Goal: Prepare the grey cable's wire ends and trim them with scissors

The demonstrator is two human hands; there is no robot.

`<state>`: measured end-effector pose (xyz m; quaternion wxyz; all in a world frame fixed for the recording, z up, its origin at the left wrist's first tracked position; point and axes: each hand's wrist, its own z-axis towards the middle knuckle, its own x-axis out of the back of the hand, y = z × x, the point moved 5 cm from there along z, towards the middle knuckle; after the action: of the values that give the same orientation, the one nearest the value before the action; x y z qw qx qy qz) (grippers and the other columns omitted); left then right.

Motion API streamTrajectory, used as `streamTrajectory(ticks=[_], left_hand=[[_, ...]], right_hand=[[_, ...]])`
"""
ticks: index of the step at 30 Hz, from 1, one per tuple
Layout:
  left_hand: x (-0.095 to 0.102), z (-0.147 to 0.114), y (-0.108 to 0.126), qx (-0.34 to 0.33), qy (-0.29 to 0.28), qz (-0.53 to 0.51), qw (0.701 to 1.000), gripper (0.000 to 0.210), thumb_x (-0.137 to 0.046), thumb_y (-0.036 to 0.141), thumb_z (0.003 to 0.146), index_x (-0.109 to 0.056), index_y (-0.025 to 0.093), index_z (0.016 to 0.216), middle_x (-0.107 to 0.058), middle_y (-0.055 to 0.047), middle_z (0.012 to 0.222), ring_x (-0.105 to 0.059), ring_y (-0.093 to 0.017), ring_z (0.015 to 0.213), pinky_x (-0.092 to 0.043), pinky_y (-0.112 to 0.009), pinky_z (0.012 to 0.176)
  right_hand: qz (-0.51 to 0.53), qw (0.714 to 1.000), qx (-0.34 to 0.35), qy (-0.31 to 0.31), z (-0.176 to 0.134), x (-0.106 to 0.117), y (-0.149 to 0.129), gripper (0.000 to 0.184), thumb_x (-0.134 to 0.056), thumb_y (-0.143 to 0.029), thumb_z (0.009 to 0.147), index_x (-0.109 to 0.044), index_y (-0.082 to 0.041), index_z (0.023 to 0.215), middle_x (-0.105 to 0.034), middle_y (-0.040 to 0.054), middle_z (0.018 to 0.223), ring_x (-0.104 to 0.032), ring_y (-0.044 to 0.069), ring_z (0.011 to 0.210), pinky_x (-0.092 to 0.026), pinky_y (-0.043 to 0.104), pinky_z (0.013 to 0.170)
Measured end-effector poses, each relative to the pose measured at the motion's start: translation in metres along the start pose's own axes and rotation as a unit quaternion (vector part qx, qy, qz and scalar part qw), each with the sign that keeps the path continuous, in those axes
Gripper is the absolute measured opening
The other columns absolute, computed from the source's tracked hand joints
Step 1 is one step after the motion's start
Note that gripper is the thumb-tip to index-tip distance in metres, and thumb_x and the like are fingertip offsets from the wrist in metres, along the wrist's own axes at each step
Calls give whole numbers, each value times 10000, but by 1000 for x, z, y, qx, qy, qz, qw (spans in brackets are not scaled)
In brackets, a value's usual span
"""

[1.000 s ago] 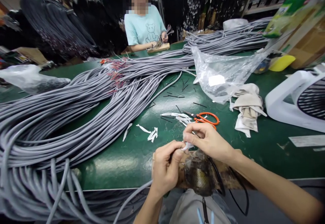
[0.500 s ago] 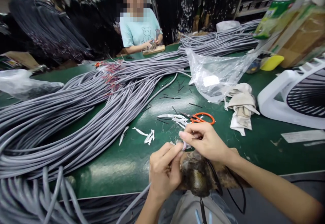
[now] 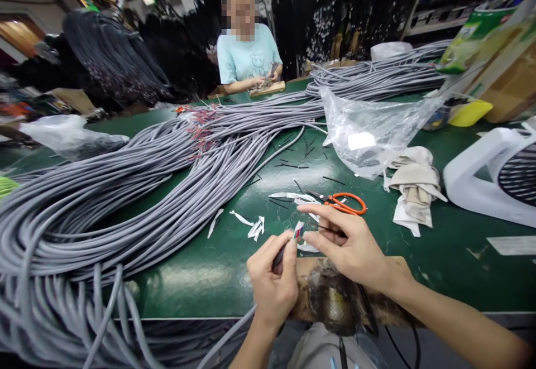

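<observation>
— Pinching the stripped tip of a grey cable (image 3: 234, 332), is it, that left hand (image 3: 272, 282)?

— Yes. The left hand is curling shut around the cable end, thumb and forefinger pressing together on it just below the small white and reddish bit (image 3: 298, 229) that is sticking up from the fingers. The cable itself is running down past the wrist and off the near edge of the table (image 3: 196, 271).

— And the right hand (image 3: 349, 243)?

— It is hovering just beside the left, its forefinger stretching out flat above that little tip and its thumb lying below it — spread, not clamped on it. Whether the fingertips are touching the tip, I cannot tell. The other fingers are folding inward.

— What is lying around them?

— Orange-handled scissors (image 3: 345, 203) are resting on the table right behind the right hand, among white scraps (image 3: 255, 226) and short black offcuts. A dark, worn block (image 3: 335, 299) is sitting at the table edge under the right wrist. A thick bundle of grey cables (image 3: 125, 185) is sweeping across the left of the table, well apart from the hands.

— Further off?

— A clear plastic bag (image 3: 368, 132) and a crumpled cloth (image 3: 414, 182) are lying to the right, near a white fan (image 3: 494, 173). Across the table a person in a light blue shirt (image 3: 249, 59) is sitting, hands busy over a wooden board (image 3: 267, 88).
</observation>
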<state>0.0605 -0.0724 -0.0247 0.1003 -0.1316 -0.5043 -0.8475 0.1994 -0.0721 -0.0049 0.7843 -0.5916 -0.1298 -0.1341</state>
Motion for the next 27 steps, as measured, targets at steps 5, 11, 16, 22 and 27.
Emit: streamTrajectory(ticks=[5, 11, 16, 22, 27], left_hand=[[-5, -4, 6, -33, -77, 43, 996, 179, -549, 120, 767, -617, 169, 925, -565, 1, 656, -483, -94, 535, -351, -206, 523], [-2, -13, 0, -11, -133, -122, 983, 136, -516, 154, 794, -618, 189, 876, -562, -4, 674, -493, -95, 567, -348, -209, 539], [-5, -17, -18, 135, -93, -270, 949, 190, -478, 260, 853, -621, 165, 934, -475, 14, 616, -383, -46, 461, -279, -168, 429], [-5, -8, -17, 134, -35, -170, 976, 181, -495, 237, 839, -624, 157, 939, -527, 9, 603, -474, -78, 501, -381, -170, 474], [-12, -1, -5, 23, -108, 39, 993, 215, -469, 118, 810, -634, 165, 939, -636, -53, 792, -593, -152, 717, -458, -237, 660]], right_hand=[[53, 994, -90, -34, 7, 5, 9, 222, -529, -229, 729, -528, -143, 525, -387, -37, 502, -318, 68, 482, -244, 207, 448], [311, 889, -243, -234, 1, -19, 21, 164, -547, -220, 655, -509, -139, 517, -346, -84, 401, -194, 29, 360, -127, 196, 375], [222, 956, -112, -157, 4, -12, 6, 228, -550, -325, 768, -561, -126, 657, -474, -29, 558, -371, 61, 500, -297, 192, 484], [-24, 985, 89, -148, -3, -10, -13, 190, -458, -204, 823, -546, -150, 663, -488, -21, 563, -404, 81, 518, -322, 195, 500], [-193, 945, 263, -14, -9, -4, -22, 230, -392, -42, 746, -580, -158, 683, -511, 0, 554, -422, 102, 500, -303, 220, 496]])
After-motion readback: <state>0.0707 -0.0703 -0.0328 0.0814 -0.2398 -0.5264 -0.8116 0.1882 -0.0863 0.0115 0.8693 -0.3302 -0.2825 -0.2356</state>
